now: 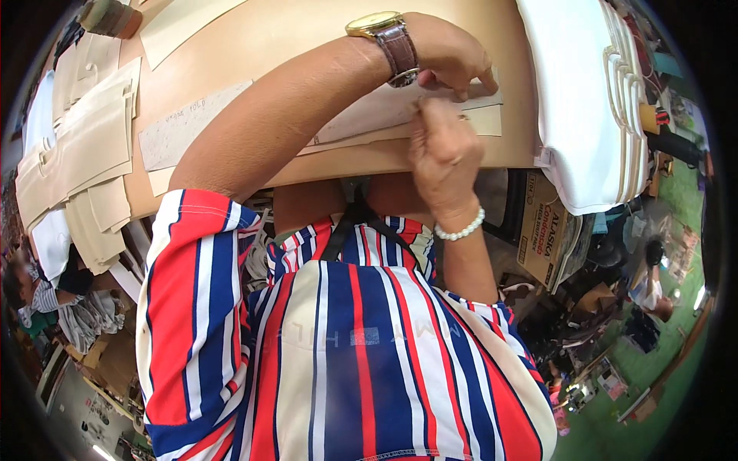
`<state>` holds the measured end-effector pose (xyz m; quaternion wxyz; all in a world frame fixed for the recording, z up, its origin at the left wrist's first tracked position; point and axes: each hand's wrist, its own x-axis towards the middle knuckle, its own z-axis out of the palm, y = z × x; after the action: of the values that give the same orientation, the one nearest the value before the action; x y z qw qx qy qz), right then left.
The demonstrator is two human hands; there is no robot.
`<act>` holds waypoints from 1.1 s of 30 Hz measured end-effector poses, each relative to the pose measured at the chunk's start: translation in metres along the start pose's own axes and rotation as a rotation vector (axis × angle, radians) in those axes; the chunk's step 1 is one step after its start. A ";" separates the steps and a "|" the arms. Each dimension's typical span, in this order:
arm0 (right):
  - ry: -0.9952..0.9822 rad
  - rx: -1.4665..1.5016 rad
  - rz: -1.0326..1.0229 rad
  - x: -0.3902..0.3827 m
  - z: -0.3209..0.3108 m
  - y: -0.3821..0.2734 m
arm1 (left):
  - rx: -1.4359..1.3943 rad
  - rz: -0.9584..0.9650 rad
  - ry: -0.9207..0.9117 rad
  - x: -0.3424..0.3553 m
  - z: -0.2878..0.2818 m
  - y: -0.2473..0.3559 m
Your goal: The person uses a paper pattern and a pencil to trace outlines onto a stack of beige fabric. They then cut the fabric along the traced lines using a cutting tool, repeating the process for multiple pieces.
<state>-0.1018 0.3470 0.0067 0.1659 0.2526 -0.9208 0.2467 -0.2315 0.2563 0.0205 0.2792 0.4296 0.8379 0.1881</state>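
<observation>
My left hand (450,58), with a brown-strapped watch (396,48) on its wrist, reaches across the table. Its fingers are bent and apart, the tips down on the right end of a long whitish paper strip (361,115) that bears handwriting. Below that strip and partly covered by it lies a cream sheet (488,121). Close to the strip's near edge, my right hand (446,150) is closed, thumb and fingers pinched together. A white bead bracelet (461,225) circles its wrist. Whatever the right fingers hold is hidden and slightly blurred.
The tan tabletop (307,27) carries stacked cream pieces (96,138) at the left. Folded white fabric with beige edging (580,100) hangs over the table's right side. Below it stands a cardboard box (538,234). Another person (653,296) is on the green floor at far right.
</observation>
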 end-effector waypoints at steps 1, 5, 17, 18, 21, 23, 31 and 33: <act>-0.012 0.161 0.054 -0.001 0.003 -0.007 | 0.007 -0.013 -0.007 0.000 0.000 0.001; 0.059 0.689 0.272 -0.007 0.001 -0.021 | 0.019 -0.048 0.007 -0.015 -0.007 0.012; -0.158 0.036 -0.133 0.039 -0.023 0.053 | -0.018 -0.497 0.646 -0.230 0.039 -0.036; -0.240 0.010 -0.118 0.041 -0.022 0.058 | -0.005 -0.607 0.599 -0.248 0.042 -0.030; -0.257 0.073 -0.091 0.048 -0.024 0.059 | 0.059 -0.693 0.595 -0.285 0.060 -0.036; -0.267 0.090 -0.028 0.049 -0.023 0.057 | 0.037 -0.678 0.633 -0.287 0.067 -0.040; -0.257 0.242 0.065 0.059 -0.020 0.056 | -0.186 -0.655 0.587 -0.304 0.043 -0.031; -0.261 0.302 0.055 0.064 -0.016 0.046 | -0.190 -0.627 0.627 -0.322 0.032 -0.027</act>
<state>-0.1763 0.3661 0.0303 -0.0013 0.2792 -0.8936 0.3514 -0.0754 -0.0218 0.0792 0.0937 0.0497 0.9506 0.2916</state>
